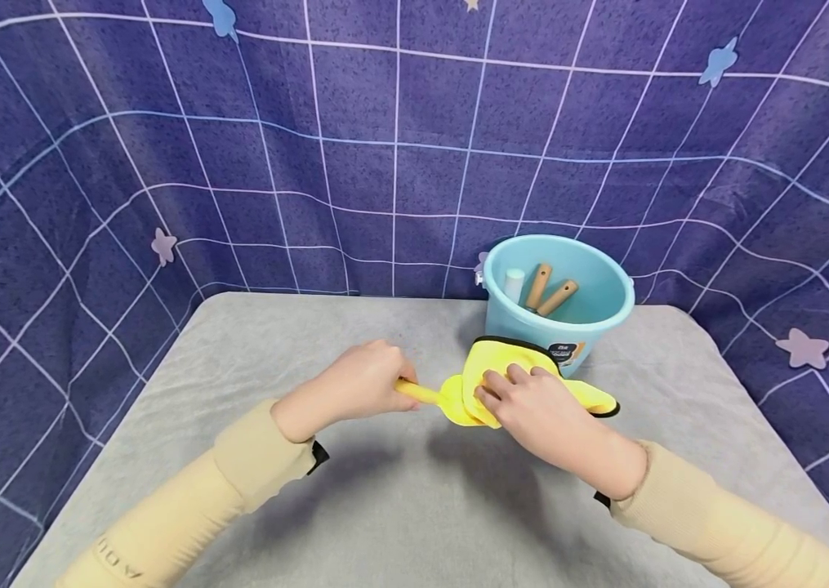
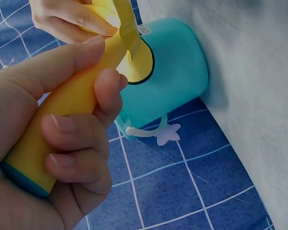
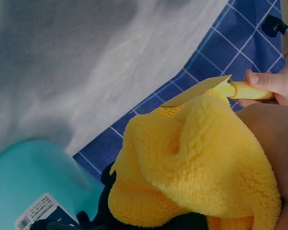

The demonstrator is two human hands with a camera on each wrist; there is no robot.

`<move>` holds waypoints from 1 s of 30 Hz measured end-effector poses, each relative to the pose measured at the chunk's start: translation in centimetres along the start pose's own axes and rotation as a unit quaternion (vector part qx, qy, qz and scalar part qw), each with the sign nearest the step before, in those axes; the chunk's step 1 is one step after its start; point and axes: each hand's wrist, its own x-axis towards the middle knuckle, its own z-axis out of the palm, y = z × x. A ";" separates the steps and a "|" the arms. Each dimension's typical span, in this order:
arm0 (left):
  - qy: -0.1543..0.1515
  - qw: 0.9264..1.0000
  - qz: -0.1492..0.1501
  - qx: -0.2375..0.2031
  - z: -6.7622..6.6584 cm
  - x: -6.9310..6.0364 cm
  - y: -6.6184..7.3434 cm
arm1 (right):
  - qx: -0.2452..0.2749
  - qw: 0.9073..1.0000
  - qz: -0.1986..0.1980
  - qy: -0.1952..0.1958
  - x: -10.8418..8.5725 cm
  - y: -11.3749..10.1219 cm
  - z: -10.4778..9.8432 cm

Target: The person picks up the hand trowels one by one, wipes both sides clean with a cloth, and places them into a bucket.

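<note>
My left hand (image 1: pixel 373 380) grips the yellow handle of a small trowel (image 1: pixel 420 393), fingers curled round it. In the left wrist view, the handle (image 2: pixel 69 112) ends in a dark teal butt. With my right hand (image 1: pixel 539 408) I hold a fluffy yellow cloth (image 1: pixel 505 355) with black edging against the trowel's blade. The right wrist view shows the pointed yellow blade (image 3: pixel 197 93) partly covered by the cloth (image 3: pixel 197 158). Both hands are above the table, in front of a light blue bucket (image 1: pixel 513 327). The right fingers are hidden by the cloth in the right wrist view.
The bucket stands at the back right of the grey cloth-covered table (image 1: pixel 296 327). Inside it are two wooden handles (image 1: pixel 539 286) and a pale cylindrical piece (image 1: pixel 514 284). A blue checked curtain (image 1: pixel 355 163) with stars surrounds the back and sides.
</note>
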 end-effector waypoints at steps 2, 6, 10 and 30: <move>0.000 1.000 -0.002 0.000 -0.1 -0.2 0.0 | 0.000 1.000 0.001 -0.001 -0.1 0.1 0.0; 0.000 1.000 -0.011 0.000 -0.4 -0.6 -0.2 | 0.000 1.000 0.004 -0.004 -0.4 0.3 -0.1; -0.002 1.000 -0.022 -0.003 -0.6 -1.0 -0.5 | 0.003 1.000 0.005 -0.003 -0.8 0.6 -0.1; -0.011 0.999 -0.037 -0.028 -2.1 -3.2 -1.0 | 0.041 0.999 0.010 -0.003 -2.2 1.4 0.5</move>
